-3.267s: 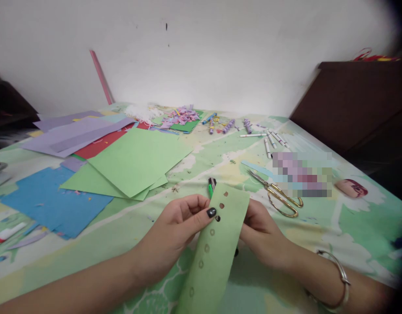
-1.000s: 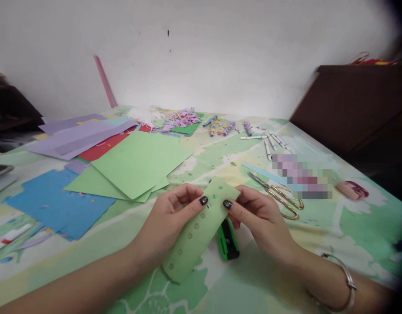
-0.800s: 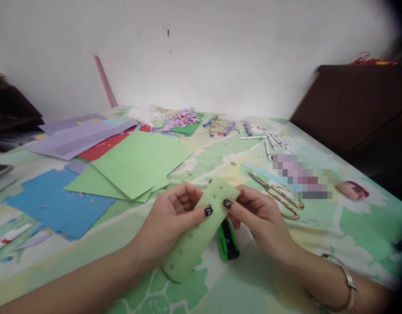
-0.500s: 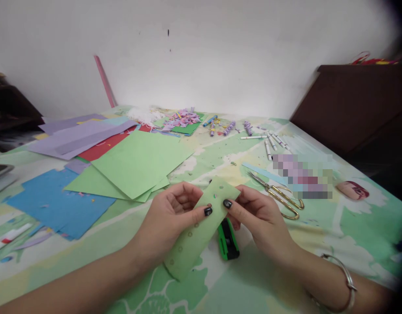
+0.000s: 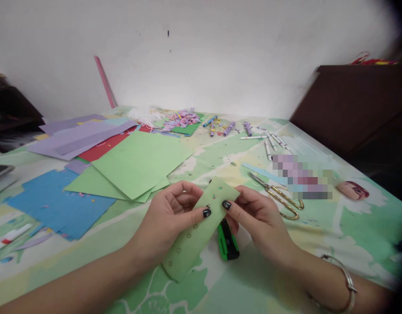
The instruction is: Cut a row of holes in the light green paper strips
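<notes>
Tablecloth (image 5: 253,288) underneath, left hand (image 5: 175,213) and right hand (image 5: 258,218) pinch the green strip (image 5: 194,244) between them — green-and-black tool (image 5: 227,242) partly beneath it. Left thumb (image 5: 196,216) has slid down beside the cut holes (image 5: 214,196); circles (image 5: 178,250) below seem not yet cut.

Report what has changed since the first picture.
The lower end of the green strip has swung left and up in view, uncovering more of the green tool. The right hand now has its thumb on the strip's front. The left hand still holds it; the scissors and green sheets stayed put.
</notes>
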Action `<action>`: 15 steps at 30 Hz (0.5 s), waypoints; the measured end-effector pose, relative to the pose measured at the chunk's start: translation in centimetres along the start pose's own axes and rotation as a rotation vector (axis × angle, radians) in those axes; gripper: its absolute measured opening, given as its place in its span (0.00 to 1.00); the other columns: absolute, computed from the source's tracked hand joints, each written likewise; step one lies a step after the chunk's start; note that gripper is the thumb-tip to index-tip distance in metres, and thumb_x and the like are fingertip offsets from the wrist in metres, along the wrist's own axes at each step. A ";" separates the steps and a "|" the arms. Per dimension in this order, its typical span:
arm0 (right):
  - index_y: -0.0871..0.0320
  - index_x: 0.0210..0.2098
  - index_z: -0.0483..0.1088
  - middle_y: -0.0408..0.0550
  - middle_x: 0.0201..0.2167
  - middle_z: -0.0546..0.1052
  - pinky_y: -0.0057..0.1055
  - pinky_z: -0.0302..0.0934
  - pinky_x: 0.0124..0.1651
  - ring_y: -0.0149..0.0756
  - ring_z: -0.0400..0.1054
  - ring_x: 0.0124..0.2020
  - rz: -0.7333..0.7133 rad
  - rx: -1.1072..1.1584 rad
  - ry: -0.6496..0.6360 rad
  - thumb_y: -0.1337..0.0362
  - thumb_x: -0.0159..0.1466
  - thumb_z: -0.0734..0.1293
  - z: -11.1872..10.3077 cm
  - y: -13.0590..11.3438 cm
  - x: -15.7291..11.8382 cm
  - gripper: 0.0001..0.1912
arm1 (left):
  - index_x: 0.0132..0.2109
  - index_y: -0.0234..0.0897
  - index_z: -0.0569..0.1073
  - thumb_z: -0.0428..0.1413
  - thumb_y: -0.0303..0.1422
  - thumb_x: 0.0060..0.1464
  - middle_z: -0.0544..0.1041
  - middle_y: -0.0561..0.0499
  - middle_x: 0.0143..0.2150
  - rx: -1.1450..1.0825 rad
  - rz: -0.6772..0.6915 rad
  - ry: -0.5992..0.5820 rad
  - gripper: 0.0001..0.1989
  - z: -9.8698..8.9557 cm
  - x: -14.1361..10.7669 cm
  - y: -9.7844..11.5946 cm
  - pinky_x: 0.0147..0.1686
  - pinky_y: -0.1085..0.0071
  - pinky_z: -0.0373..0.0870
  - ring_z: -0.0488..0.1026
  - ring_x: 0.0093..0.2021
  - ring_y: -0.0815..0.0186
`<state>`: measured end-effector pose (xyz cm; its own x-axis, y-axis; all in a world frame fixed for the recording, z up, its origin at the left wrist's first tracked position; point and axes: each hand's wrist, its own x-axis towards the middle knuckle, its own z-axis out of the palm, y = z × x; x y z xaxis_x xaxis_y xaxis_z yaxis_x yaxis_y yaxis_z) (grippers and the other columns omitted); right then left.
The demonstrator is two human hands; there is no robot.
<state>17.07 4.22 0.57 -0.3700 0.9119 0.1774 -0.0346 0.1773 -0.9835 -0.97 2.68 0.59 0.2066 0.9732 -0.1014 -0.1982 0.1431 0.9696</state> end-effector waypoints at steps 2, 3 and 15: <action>0.60 0.32 0.67 0.38 0.16 0.67 0.24 0.60 0.24 0.26 0.63 0.19 -0.015 0.000 0.007 0.64 0.64 0.64 0.0 0.0 0.0 0.06 | 0.41 0.39 0.68 0.62 0.34 0.49 0.75 0.49 0.41 0.120 0.062 0.022 0.14 0.0 -0.1 0.1 0.38 0.67 0.69 0.73 0.40 0.63; 0.59 0.33 0.68 0.39 0.17 0.69 0.25 0.62 0.25 0.27 0.65 0.20 -0.037 -0.001 0.023 0.65 0.65 0.64 -0.1 -0.1 0.0 0.05 | 0.43 0.40 0.68 0.62 0.34 0.49 0.74 0.49 0.43 0.220 0.140 0.074 0.14 -0.1 -0.3 0.2 0.41 0.66 0.67 0.71 0.43 0.62; 0.56 0.49 0.73 0.54 0.45 0.77 0.32 0.71 0.46 0.37 0.73 0.45 -0.849 -0.904 0.093 0.77 0.61 0.63 -2.0 0.7 -0.7 0.19 | 0.43 0.40 0.72 0.47 0.42 0.61 0.74 0.49 0.35 0.227 0.176 -0.125 0.14 -0.4 -0.9 0.5 0.30 0.71 0.68 0.69 0.30 0.67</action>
<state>19.13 4.45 -0.18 -0.4747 0.4003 0.7838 0.4340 0.8812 -0.1872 -1.69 1.91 1.10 0.3073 0.9477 0.0866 -0.0251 -0.0829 0.9962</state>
